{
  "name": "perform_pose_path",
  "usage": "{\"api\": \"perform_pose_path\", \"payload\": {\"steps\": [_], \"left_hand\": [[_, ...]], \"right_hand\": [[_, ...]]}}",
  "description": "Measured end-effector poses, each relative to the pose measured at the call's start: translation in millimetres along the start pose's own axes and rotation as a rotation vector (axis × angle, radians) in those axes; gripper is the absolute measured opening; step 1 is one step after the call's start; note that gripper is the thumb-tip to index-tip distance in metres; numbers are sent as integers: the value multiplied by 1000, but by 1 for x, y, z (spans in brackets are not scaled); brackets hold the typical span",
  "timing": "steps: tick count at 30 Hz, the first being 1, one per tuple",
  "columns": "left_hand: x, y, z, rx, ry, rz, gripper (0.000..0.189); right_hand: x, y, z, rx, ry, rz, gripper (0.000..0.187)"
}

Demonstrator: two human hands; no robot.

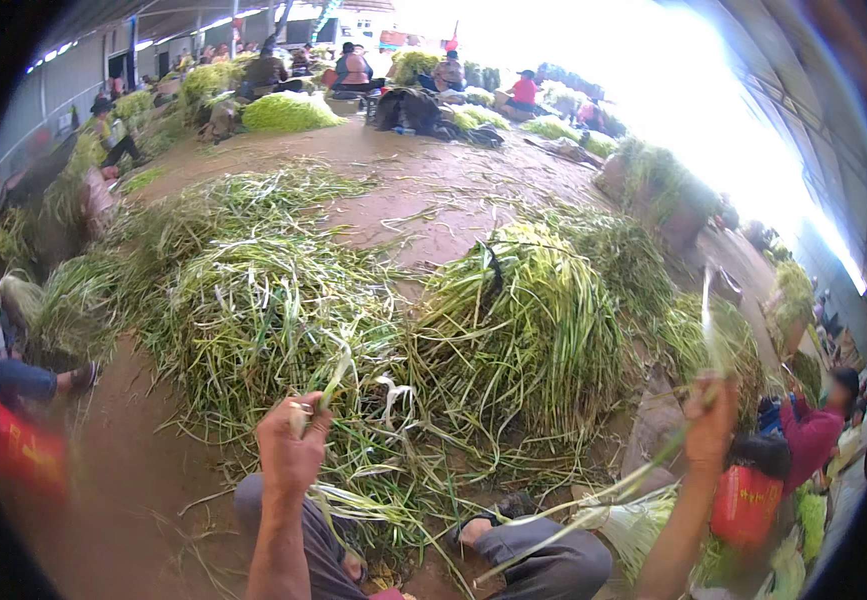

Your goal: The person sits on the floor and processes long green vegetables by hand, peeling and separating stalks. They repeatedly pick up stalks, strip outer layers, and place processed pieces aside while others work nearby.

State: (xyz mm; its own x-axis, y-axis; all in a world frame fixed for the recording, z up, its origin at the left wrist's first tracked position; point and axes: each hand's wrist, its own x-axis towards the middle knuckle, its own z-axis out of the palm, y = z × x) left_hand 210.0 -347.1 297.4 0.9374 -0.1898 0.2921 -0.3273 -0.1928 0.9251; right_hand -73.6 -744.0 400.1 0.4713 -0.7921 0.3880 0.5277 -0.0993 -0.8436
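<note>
My left hand [292, 442] is raised over my knee, its thumb and fingers closed on a pale green leaf strip [339, 371]. Away to the right, my right hand [709, 424] is blurred and grips a long stalk [647, 469]. A whitish end of that stalk points up above the fist, and thin green-yellow lengths trail down across my right leg. In front of my left hand lies a loose heap of green and pale stripped leaves [268, 307]. Beside it is a large bunch of long green stalks [527, 330], with a dark tie near its top.
Trimmed pale stalks [639, 525] lie by my right leg. At right, a person in dark red [816, 442] sits near a red bag [747, 506]. Another red bag [24, 450] stands at left beside a seated person's leg [28, 379]. Further off, several people sit among green piles [291, 111].
</note>
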Motion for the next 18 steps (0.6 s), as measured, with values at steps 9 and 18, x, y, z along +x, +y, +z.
{"api": "perform_pose_path", "payload": {"steps": [9, 18], "left_hand": [[-27, 21, 49, -168, -437, -203, 34], [-34, 12, 59, -310, -404, -132, 24]], "right_hand": [[-87, 121, 154, -494, -566, -114, 9], [-118, 127, 173, -715, -866, -193, 19]]}}
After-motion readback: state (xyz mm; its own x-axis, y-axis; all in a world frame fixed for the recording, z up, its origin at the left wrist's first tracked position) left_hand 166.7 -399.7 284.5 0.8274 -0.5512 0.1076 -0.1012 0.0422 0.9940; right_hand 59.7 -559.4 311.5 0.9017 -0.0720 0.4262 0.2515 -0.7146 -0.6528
